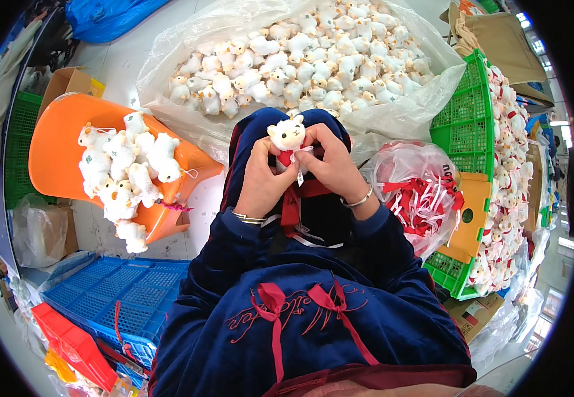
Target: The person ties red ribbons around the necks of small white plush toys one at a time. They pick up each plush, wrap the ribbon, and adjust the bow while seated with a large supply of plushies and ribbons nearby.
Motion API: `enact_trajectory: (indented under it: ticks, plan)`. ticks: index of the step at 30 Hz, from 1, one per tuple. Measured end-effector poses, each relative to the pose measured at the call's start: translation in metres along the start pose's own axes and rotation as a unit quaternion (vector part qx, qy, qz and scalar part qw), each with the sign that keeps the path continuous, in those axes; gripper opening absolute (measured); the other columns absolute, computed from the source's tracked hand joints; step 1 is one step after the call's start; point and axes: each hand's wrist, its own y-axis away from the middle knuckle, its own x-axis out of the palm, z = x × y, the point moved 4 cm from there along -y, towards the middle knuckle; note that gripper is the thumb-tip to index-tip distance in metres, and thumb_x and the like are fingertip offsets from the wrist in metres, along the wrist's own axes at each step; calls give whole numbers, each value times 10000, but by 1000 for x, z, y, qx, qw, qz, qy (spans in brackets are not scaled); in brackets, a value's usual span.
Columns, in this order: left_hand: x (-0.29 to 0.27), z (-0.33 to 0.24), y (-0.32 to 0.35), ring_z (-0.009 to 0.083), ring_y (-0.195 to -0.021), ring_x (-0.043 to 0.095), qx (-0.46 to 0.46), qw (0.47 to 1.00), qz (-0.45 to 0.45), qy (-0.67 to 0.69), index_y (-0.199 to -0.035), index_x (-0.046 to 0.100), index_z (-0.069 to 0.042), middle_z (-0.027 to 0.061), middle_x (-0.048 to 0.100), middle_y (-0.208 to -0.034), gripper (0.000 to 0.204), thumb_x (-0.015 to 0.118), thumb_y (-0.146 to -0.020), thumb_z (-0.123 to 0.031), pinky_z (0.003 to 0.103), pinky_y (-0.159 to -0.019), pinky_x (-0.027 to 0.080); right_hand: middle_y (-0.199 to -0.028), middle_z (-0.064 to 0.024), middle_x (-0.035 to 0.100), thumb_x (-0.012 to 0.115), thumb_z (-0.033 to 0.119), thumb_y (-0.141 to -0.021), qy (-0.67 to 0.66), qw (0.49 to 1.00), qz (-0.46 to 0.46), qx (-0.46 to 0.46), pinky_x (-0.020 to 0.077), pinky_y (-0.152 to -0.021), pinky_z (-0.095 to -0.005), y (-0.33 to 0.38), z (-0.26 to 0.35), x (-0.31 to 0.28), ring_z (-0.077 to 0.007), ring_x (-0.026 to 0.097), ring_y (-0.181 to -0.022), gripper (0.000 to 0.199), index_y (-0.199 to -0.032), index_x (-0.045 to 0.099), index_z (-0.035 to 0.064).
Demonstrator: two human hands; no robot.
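A small white plush toy (287,134) sits upright above my lap, its head showing between my two hands. Round its neck or chest is a piece of red fabric (286,157) with white ribbon ends hanging from it. My left hand (267,175) closes on the toy's left side, thumb against the red fabric. My right hand (331,162) wraps the other side, its thumb and finger pinched on the white ribbon at the toy's front. The toy's lower body is mostly hidden by my hands. Red and white ribbons (291,210) lie over my lap just below.
A large clear plastic bag (168,49) full of white plush toys lies ahead. On the left, an orange plastic chair (55,149) bears several more, near a blue crate (121,291). At right are a bag of red and white ribbons (426,205) and a green crate (462,112) beside dressed toys.
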Motion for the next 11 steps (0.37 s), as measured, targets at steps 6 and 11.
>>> enact_trajectory:
  ticks: [6, 11]
  plan:
    - [-3, 9, -1, 70, -788, 565, -2, 999, 15, 28, -1055, 486, -36, 47, 605, -1016, 363, 793, -873, -104, 242, -659, 495, -981, -19, 569, 730, 79, -907, -22, 998, 49, 32, 508, -805, -266, -1, 3, -5, -103, 570, -896, 252, -1089, 561, 38]
    - [-6, 10, -3, 107, -933, 626, -69, 983, 38, 164, -1109, 481, -11, 97, 619, -1079, 304, 715, -963, -139, 258, -766, 546, -1048, -24, 581, 730, 89, -913, -38, 996, 83, 5, 509, -892, -268, 5, 7, -13, -116, 580, -991, 330, -1190, 558, 34]
